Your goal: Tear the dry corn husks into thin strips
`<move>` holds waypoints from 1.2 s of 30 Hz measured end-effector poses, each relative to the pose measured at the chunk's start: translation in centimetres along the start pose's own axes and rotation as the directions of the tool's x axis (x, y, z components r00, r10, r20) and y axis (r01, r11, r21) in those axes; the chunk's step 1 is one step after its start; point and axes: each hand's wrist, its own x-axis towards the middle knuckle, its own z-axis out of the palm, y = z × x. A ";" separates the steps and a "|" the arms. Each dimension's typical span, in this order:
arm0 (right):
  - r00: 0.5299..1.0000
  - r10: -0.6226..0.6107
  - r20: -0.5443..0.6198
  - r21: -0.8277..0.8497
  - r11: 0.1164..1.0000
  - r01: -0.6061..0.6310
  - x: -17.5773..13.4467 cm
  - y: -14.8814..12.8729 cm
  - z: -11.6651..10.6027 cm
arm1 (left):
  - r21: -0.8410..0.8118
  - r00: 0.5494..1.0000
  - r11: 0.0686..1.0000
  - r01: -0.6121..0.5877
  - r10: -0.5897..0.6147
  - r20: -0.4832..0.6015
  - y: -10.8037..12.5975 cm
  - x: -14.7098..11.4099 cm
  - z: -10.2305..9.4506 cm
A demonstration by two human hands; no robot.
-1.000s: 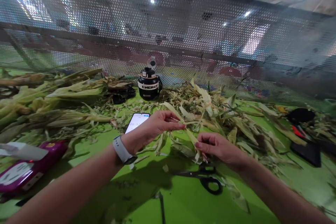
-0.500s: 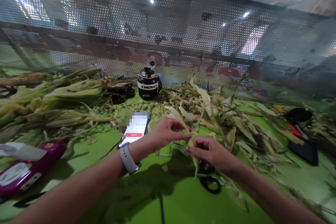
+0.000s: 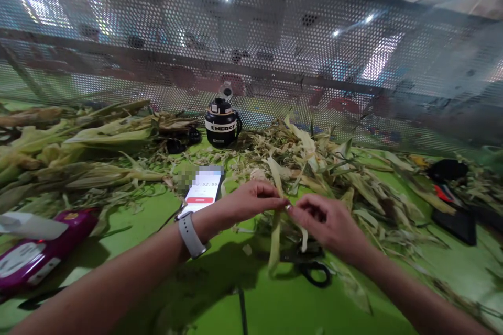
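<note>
My left hand (image 3: 255,199), with a grey watch band at its wrist, is closed in a pinch on a long pale-green corn husk strip (image 3: 274,246). The strip hangs below the fingers and its other end sticks up above them. Close beside it, my right hand (image 3: 324,220) is closed, thumb and forefinger pinching at the husk near the left fingertips. A narrower piece of husk (image 3: 304,238) dangles between the hands. Black-handled scissors (image 3: 316,275) lie on the green table (image 3: 220,288) beneath, their blades partly hidden.
Corn husks (image 3: 106,138) are heaped at left, and more husks (image 3: 365,193) at right. A lit phone (image 3: 202,193) lies by my left wrist. Behind it stands a black bottle (image 3: 220,128). A magenta device (image 3: 51,256) sits at left. A perforated screen (image 3: 251,52) rises behind.
The husk strip has swung more upright, and its lower end has shifted left. My right hand has moved slightly up and right, and a narrower husk piece now hangs apart from the strip.
</note>
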 end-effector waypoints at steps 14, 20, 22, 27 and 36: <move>0.974 0.210 -0.083 0.671 0.735 -0.101 0.9 1.0 2.2 | -0.112 0.972 0.990 0.084 -0.057 0.226 -0.9 -0.6 2.5; 0.955 0.257 -0.147 0.700 0.709 -0.084 1.2 1.3 2.3 | -0.103 0.964 0.986 0.135 -0.106 0.244 -1.2 -0.7 2.8; 0.962 0.255 -0.102 0.669 0.733 -0.124 1.3 1.3 1.9 | -0.118 0.971 0.984 0.134 -0.106 0.215 -1.3 -0.6 2.7; 0.969 0.215 0.122 0.447 0.860 -0.247 1.3 1.2 -0.2 | -0.196 0.996 0.977 0.081 -0.086 -0.013 -1.0 -0.2 1.6; 0.918 0.070 0.392 0.345 0.913 -0.216 1.1 1.7 -1.2 | -0.030 0.998 0.997 0.065 -0.065 0.004 -1.0 -0.1 1.2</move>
